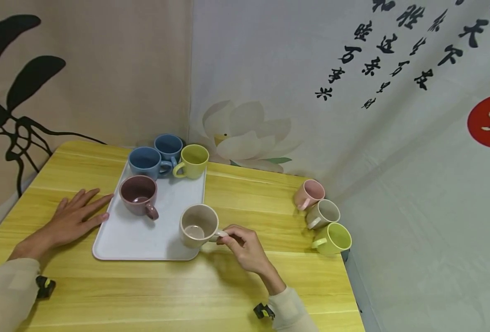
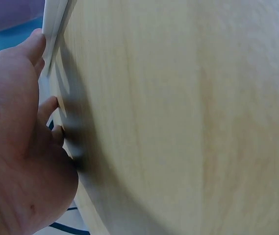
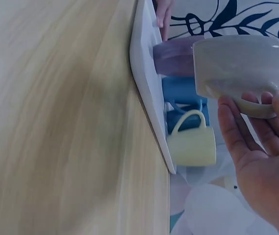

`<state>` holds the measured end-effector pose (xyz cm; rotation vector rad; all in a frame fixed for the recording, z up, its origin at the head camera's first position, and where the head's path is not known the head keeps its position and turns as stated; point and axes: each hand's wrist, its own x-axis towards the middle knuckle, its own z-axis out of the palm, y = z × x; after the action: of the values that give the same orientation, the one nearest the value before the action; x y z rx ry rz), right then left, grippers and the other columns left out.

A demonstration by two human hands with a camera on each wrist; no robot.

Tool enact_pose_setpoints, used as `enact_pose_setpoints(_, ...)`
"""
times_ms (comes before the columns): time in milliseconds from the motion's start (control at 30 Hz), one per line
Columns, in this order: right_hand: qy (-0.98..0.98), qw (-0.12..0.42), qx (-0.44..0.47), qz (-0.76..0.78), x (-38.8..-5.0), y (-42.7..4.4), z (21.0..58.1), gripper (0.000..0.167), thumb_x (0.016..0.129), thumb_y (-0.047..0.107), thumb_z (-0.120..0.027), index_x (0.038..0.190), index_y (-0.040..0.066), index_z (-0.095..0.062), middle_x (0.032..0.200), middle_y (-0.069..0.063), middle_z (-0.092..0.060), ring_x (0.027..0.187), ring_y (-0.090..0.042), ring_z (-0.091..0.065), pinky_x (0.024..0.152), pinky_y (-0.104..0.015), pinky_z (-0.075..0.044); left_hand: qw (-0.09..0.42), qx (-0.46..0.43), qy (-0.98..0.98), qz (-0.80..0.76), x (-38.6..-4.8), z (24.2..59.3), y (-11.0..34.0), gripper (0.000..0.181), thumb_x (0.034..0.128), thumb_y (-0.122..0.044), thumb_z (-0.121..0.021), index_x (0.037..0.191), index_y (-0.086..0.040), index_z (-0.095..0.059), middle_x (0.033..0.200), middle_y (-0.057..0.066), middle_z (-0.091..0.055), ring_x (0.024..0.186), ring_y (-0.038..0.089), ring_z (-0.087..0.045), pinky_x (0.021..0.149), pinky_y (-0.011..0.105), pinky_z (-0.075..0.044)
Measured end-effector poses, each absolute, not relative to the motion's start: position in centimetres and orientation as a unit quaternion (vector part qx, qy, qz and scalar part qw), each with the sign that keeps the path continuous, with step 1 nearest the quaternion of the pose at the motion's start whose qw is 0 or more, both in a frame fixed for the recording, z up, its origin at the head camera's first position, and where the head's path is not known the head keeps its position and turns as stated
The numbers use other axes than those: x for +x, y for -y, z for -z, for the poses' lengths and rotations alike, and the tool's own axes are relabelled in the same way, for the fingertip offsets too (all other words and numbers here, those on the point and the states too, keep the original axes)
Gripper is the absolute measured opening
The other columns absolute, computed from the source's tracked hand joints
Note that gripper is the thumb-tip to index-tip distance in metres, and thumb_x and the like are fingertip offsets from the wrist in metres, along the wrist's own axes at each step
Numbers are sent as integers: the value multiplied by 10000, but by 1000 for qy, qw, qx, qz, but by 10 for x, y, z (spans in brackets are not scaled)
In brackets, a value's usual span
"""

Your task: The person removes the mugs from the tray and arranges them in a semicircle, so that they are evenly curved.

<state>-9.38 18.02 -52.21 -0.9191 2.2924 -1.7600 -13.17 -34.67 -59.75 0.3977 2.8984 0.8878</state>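
A beige mug [image 1: 199, 226] hangs above the front right part of the white tray [image 1: 153, 244]; my right hand [image 1: 245, 246] pinches it by its handle. In the right wrist view, a gap shows between the beige mug [image 3: 242, 68] and the tray. My left hand [image 1: 74, 219] lies spread on the table, fingertips touching the tray's left edge. On the tray stand a mauve mug [image 1: 138, 196], a blue mug [image 1: 145, 162], a second blue mug [image 1: 168, 146] and a yellow mug [image 1: 193, 161], the last three grouped at the back.
At the table's right edge a pink mug [image 1: 309, 193], another beige mug [image 1: 323, 213] and a yellow-green mug [image 1: 333, 239] stand in a row. A wall hanging [image 1: 249, 69] with printed characters closes off the back of the wooden table [image 1: 153, 295].
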Motion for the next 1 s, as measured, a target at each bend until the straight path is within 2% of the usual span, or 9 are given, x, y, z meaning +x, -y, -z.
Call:
enact_pose_setpoints(133,-755,40,-296,584,-95,-190,520,162,1138,30,-634,1155,-54,-772,1106,-293,-781,1017,-183,-827,925,-476,-709,44,128,-948,-289,-132,596,347,687,1178,-432,-558,1785,-190,-343,1817,395,-202,1686,712,-18,1284,901,106)
enact_pose_setpoints(367,-756,11,-293,586,-98,-205,518,148,1126,-29,-621,1171,-70,-756,1108,-293,-779,997,-347,-828,929,-431,-709,54,123,-949,-286,-132,596,347,693,1180,-452,-550,1781,-173,-346,1818,401,-191,1688,709,-3,1284,899,112)
enact_pose_setpoints(467,-757,-5,-291,585,-100,-210,515,153,1122,-43,-616,1181,-69,-754,1089,-289,-778,988,-367,-823,926,-402,-707,55,123,-949,-285,-132,596,346,698,1180,-457,-545,1782,-168,-341,1817,403,-185,1687,710,3,1282,901,116)
enact_pose_setpoints(733,-769,-33,-253,586,-103,-218,509,156,1121,-40,-619,1173,-72,-763,1076,-300,-787,983,-327,-833,928,-364,-704,48,126,-947,-290,-131,597,346,694,1179,-447,-551,1781,-171,-346,1811,404,-199,1685,712,-9,1281,904,107)
enact_pose_setpoints(867,-778,-43,-228,585,-105,-220,506,155,1124,-22,-626,1163,-73,-767,1072,-300,-793,990,-275,-833,925,-307,-693,46,127,-947,-291,-131,597,346,690,1179,-442,-552,1779,-170,-349,1812,402,-201,1685,714,-12,1283,901,109)
enact_pose_setpoints(1000,-783,-59,-219,579,-108,-222,505,166,1131,-16,-617,1166,-92,-760,1067,-299,-792,978,-288,-829,908,-283,-685,45,127,-948,-290,-131,598,346,687,1179,-440,-554,1777,-168,-355,1811,401,-203,1684,715,-15,1285,898,111)
